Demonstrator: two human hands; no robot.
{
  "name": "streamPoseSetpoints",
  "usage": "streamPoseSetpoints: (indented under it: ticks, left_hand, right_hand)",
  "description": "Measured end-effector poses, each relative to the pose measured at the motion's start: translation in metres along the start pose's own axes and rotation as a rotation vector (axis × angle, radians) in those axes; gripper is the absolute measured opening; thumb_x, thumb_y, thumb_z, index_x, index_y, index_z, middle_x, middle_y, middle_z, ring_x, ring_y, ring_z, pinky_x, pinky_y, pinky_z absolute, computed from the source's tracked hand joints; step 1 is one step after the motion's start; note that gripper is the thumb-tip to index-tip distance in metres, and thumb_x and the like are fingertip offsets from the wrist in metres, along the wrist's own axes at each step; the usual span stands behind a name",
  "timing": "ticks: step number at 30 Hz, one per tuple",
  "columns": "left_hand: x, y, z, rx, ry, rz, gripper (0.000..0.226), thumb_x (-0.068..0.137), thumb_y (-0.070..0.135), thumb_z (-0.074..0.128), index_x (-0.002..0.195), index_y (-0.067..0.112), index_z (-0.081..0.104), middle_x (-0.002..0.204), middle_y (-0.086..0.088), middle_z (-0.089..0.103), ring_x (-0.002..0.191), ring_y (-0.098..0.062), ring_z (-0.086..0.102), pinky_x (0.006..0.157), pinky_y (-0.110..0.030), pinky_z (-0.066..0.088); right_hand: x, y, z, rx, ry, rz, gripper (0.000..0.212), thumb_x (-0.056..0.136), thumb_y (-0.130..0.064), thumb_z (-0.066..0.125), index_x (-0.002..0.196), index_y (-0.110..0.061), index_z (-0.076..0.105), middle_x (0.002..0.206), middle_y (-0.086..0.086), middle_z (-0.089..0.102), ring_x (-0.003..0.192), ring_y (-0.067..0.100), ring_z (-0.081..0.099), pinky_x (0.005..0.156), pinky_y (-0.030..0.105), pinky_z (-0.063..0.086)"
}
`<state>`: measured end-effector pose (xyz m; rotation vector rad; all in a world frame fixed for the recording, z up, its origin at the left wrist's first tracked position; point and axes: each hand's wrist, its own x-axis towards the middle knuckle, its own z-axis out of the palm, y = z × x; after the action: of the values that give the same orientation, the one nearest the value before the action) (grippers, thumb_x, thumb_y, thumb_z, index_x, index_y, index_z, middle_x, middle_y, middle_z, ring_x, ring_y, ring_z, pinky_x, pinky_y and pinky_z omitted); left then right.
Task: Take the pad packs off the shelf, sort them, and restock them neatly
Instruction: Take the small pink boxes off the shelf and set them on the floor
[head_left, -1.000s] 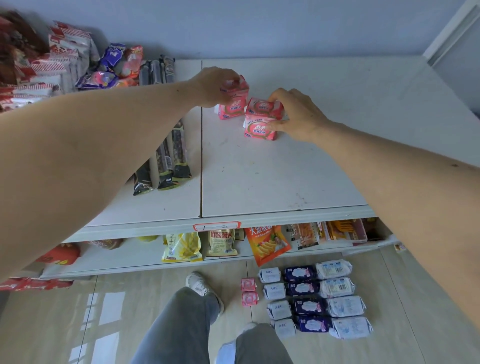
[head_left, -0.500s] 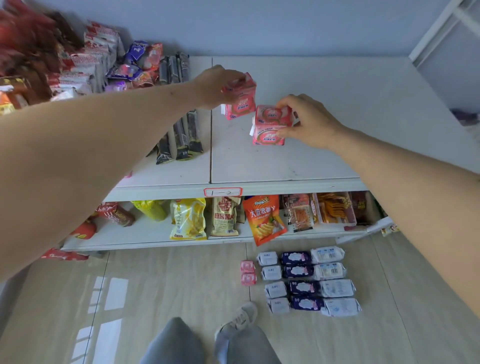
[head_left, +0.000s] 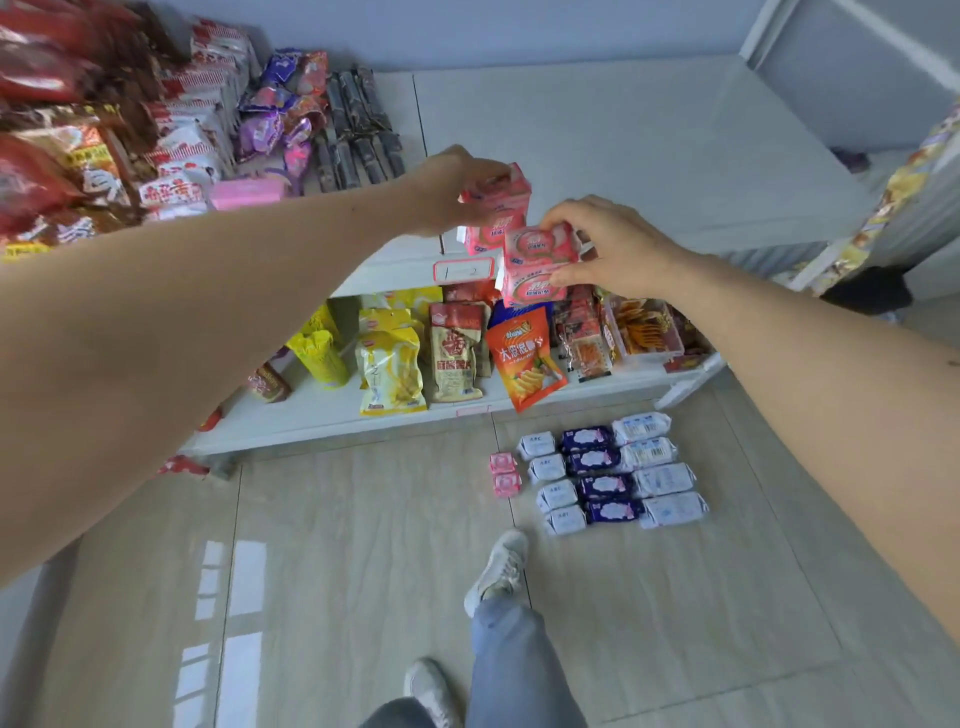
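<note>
I note each grip, left hand (head_left: 454, 189) and right hand (head_left: 610, 244), pinching stacked pink pad packs (head_left: 537, 262) clear of the shelf (head_left: 649, 150); lower packs risk slipping to the floor (head_left: 337, 545).

Glossy plastic film on pink pad packs (head_left: 540, 265); matt white painted shelf top (head_left: 623, 145); smooth, faintly reflective floor tiles (head_left: 337, 545).

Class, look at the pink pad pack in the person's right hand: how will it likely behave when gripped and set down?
The pink pad pack probably weighs little: the right hand holds it by fingertips alone. Its glossy film wrap may be slippery. Its boxy shape suggests it would sit flat, not roll.
</note>
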<state>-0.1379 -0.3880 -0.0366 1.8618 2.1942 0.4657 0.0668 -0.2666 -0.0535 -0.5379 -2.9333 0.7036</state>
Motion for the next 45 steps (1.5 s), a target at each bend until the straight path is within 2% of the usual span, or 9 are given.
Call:
streamPoseSetpoints:
  ticks: [5,9,12,15,23,31,36,39,45]
  left_hand:
    - [-0.049,0.032,0.025,-0.059,-0.039,0.042,0.032,0.09,0.021,0.061,0.116,0.004,0.058,0.099,-0.016,0.061,0.089,-0.024,0.053,0.077,-0.033,0.042]
    - [-0.074,0.053,0.053,-0.15,-0.073,-0.056,0.053,0.088,0.028,0.064,0.138,0.025,0.046,0.117,-0.005,0.048,0.103,-0.012,0.04,0.091,-0.028,0.034]
    - [-0.083,0.061,0.08,-0.171,-0.124,-0.088,0.059,0.086,0.032,0.067,0.139,0.031,0.043,0.121,-0.004,0.048,0.111,-0.016,0.044,0.094,-0.029,0.035]
    - [-0.09,0.074,0.114,-0.179,-0.142,-0.126,0.061,0.082,0.036,0.069,0.138,0.033,0.045,0.127,-0.004,0.047,0.118,-0.02,0.045,0.095,-0.031,0.036]
    - [-0.107,0.089,0.231,-0.245,-0.107,-0.267,0.061,0.075,0.032,0.078,0.131,0.034,0.054,0.109,0.005,0.047,0.098,-0.014,0.048,0.088,-0.028,0.04]
    - [-0.114,0.048,0.373,-0.276,-0.137,-0.336,0.064,0.073,0.029,0.079,0.131,0.037,0.053,0.12,-0.003,0.051,0.102,-0.021,0.055,0.086,-0.034,0.048]
    - [-0.121,0.004,0.494,-0.367,-0.128,-0.391,0.081,0.066,0.024,0.085,0.138,0.024,0.047,0.119,-0.007,0.052,0.106,-0.026,0.056,0.088,-0.04,0.05]
    - [-0.125,-0.024,0.566,-0.377,-0.128,-0.426,0.087,0.062,0.028,0.087,0.138,0.019,0.047,0.12,-0.004,0.054,0.107,-0.023,0.056,0.089,-0.037,0.05]
    - [-0.128,-0.08,0.706,-0.393,-0.133,-0.409,0.075,0.06,0.027,0.088,0.128,0.018,0.057,0.118,-0.002,0.054,0.101,-0.022,0.058,0.087,-0.037,0.051]
  right_hand:
    - [-0.06,-0.016,0.02,0.028,-0.042,0.026,0.046,0.08,-0.029,0.074,0.12,-0.03,0.051,0.109,-0.007,0.048,0.101,0.012,0.048,0.083,0.03,0.04]
    - [-0.094,-0.012,0.035,0.019,-0.079,0.04,0.049,0.08,-0.027,0.074,0.122,-0.031,0.05,0.114,-0.007,0.046,0.104,0.011,0.045,0.084,0.031,0.037]
    - [-0.116,-0.002,0.05,0.033,-0.115,0.034,0.051,0.08,-0.026,0.074,0.125,-0.027,0.05,0.113,-0.009,0.045,0.104,0.01,0.044,0.084,0.027,0.031]
    - [-0.138,0.017,0.069,0.076,-0.154,0.043,0.055,0.078,-0.027,0.076,0.126,-0.026,0.048,0.117,-0.01,0.048,0.108,0.012,0.047,0.089,0.03,0.036]
    - [-0.181,0.085,0.144,0.134,-0.258,0.034,0.061,0.079,-0.025,0.075,0.132,-0.018,0.046,0.138,-0.002,0.046,0.121,0.015,0.045,0.093,0.025,0.032]
    - [-0.2,0.159,0.282,0.235,-0.242,0.074,0.058,0.079,-0.019,0.075,0.13,-0.015,0.047,0.125,0.001,0.048,0.11,0.017,0.051,0.087,0.03,0.04]
    - [-0.201,0.214,0.401,0.244,-0.261,0.087,0.064,0.077,-0.017,0.076,0.133,-0.016,0.045,0.128,0.003,0.048,0.111,0.022,0.054,0.091,0.044,0.046]
    - [-0.203,0.247,0.469,0.239,-0.276,0.096,0.061,0.078,-0.018,0.074,0.132,-0.016,0.046,0.127,0.0,0.048,0.109,0.02,0.054,0.091,0.042,0.046]
    - [-0.203,0.314,0.601,0.225,-0.26,0.109,0.058,0.08,-0.019,0.073,0.132,-0.016,0.047,0.129,-0.002,0.047,0.11,0.019,0.054,0.091,0.036,0.044]
